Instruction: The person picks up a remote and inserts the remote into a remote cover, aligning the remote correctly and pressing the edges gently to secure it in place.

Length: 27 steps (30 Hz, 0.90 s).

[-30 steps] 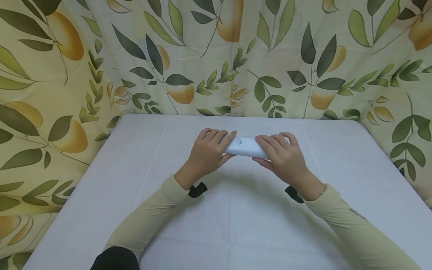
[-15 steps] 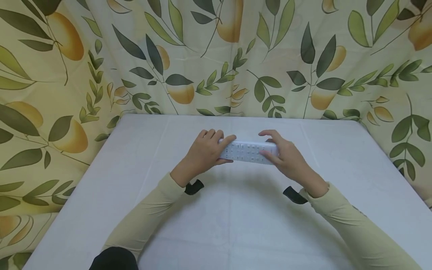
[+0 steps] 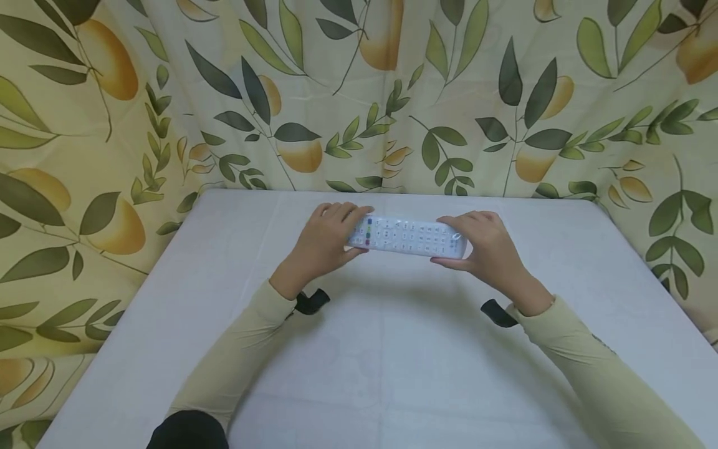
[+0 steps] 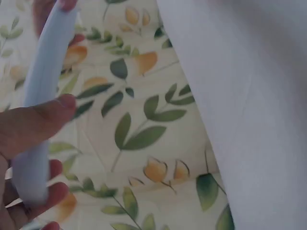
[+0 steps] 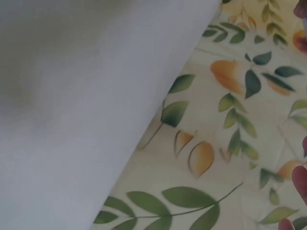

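Note:
A white remote control [image 3: 406,237] is held between both hands above the table, its rows of buttons facing the head camera. My left hand [image 3: 325,240] pinches its left end, thumb along the near edge and fingers on the far edge. At the other end my right hand [image 3: 490,249] grips it the same way. From the left wrist view, the remote [image 4: 45,81] appears edge-on, with the left thumb [image 4: 43,120] across it and fingertips behind. Only a few right fingertips [image 5: 301,179] show at the border of the right wrist view.
The table [image 3: 381,349] has a white cover. Behind it and to the left hangs a curtain [image 3: 359,93] printed with leaves and fruit. Black bands [image 3: 312,302] sit at both wrists, and a dark rounded object [image 3: 187,430] shows at the bottom left.
The remote has turned from its plain back to its button side, then risen slightly and shifted left. My right hand loosened midway and now grips the right end again.

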{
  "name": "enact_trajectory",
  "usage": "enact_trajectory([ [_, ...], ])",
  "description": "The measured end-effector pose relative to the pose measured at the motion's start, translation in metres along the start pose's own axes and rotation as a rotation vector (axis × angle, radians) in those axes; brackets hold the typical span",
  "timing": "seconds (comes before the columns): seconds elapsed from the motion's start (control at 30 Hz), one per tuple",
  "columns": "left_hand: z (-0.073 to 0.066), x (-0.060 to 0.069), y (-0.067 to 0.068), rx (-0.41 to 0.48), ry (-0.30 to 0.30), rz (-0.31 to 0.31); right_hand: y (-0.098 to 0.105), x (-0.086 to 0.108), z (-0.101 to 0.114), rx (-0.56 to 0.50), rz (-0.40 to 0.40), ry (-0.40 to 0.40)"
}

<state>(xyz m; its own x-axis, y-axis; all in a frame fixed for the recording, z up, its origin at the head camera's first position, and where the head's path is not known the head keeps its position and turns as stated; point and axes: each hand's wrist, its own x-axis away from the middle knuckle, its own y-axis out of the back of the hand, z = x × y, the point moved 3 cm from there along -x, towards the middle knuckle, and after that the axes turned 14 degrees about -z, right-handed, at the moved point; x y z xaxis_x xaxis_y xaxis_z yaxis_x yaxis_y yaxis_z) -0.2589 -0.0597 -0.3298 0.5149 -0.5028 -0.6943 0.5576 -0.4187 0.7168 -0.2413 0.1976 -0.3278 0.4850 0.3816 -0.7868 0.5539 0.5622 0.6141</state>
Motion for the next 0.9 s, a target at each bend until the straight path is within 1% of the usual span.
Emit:
enact_trajectory([
  [0.07, 0.014, -0.004, -0.002, 0.068, 0.073, 0.003, -0.002, -0.004, -0.011, -0.003, 0.026, -0.067],
  [0.13, 0.026, -0.01, -0.009, 0.139, 0.135, 0.024, -0.008, -0.011, -0.023, 0.004, 0.095, -0.154],
  [0.2, 0.038, -0.017, -0.02, 0.192, 0.182, 0.054, -0.018, -0.019, -0.036, 0.011, 0.187, -0.246],
  [0.27, 0.05, -0.024, -0.036, 0.252, 0.236, 0.1, -0.031, -0.026, -0.05, 0.018, 0.282, -0.34],
  [0.37, 0.068, -0.032, -0.066, 0.36, 0.343, 0.182, -0.052, -0.031, -0.073, 0.008, 0.369, -0.437],
  [0.47, 0.083, -0.035, -0.098, 0.491, 0.475, 0.26, -0.072, -0.031, -0.094, -0.009, 0.4, -0.481],
  [0.53, 0.091, -0.035, -0.116, 0.543, 0.557, 0.287, -0.085, -0.03, -0.107, -0.019, 0.404, -0.507],
  [0.57, 0.094, -0.035, -0.123, 0.553, 0.592, 0.293, -0.091, -0.029, -0.112, -0.022, 0.412, -0.525],
  [0.63, 0.098, -0.035, -0.137, 0.535, 0.651, 0.297, -0.102, -0.026, -0.122, -0.026, 0.42, -0.561],
  [0.73, 0.102, -0.032, -0.155, 0.468, 0.753, 0.304, -0.117, -0.023, -0.132, -0.032, 0.448, -0.644],
  [0.83, 0.103, -0.028, -0.167, 0.406, 0.821, 0.32, -0.13, -0.02, -0.135, -0.019, 0.478, -0.715],
  [0.9, 0.104, -0.024, -0.174, 0.367, 0.851, 0.342, -0.136, -0.018, -0.133, 0.001, 0.497, -0.75],
])
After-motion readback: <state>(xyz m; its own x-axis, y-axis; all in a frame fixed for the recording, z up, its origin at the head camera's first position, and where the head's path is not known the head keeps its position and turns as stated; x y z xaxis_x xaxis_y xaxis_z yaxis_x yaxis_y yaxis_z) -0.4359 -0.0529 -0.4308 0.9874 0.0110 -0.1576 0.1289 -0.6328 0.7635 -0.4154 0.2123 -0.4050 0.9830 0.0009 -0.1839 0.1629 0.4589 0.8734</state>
